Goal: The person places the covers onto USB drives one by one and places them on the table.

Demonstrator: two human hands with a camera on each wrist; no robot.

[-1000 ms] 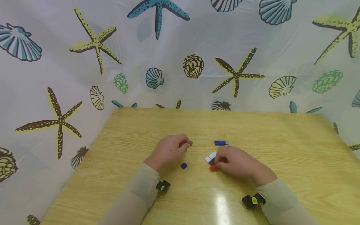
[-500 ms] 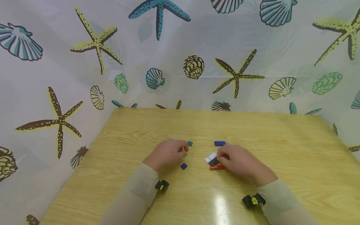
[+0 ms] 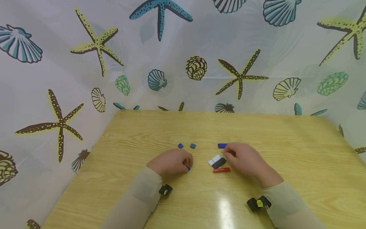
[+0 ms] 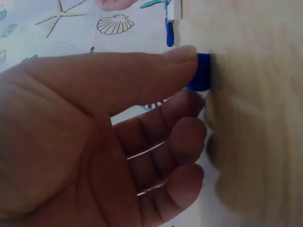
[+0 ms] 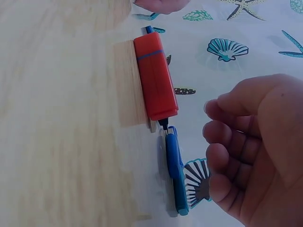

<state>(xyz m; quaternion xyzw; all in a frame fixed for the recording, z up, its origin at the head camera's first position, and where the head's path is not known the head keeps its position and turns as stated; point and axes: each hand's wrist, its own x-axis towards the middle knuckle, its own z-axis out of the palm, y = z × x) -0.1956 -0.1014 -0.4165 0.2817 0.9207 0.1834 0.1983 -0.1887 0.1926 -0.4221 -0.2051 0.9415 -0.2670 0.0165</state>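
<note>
My left hand point(image 3: 172, 161) is low over the wooden table, pinching a small dark blue cap point(image 3: 188, 169). In the left wrist view the thumb lies along this blue cap point(image 4: 202, 71); the index fingertip is largely hidden behind it. My right hand point(image 3: 241, 159) hovers beside a blue USB stick point(image 3: 222, 146), part of which it hides. Its fingers are loosely curled with nothing visible between them in the right wrist view. A red stick point(image 3: 221, 170), a dark grey stick point(image 3: 219, 163) and a white stick point(image 3: 214, 160) lie just left of that hand.
Two more small caps, one blue point(image 3: 180, 145) and one teal point(image 3: 193, 146), lie side by side beyond my left hand. A white curtain point(image 3: 171, 57) printed with shells and starfish hangs behind the table point(image 3: 137, 133).
My left hand left the teal cap, moved toward me and took hold of the nearer blue cap. The far blue cap came into view. My right hand shifted slightly away, uncovering the red and grey sticks.
</note>
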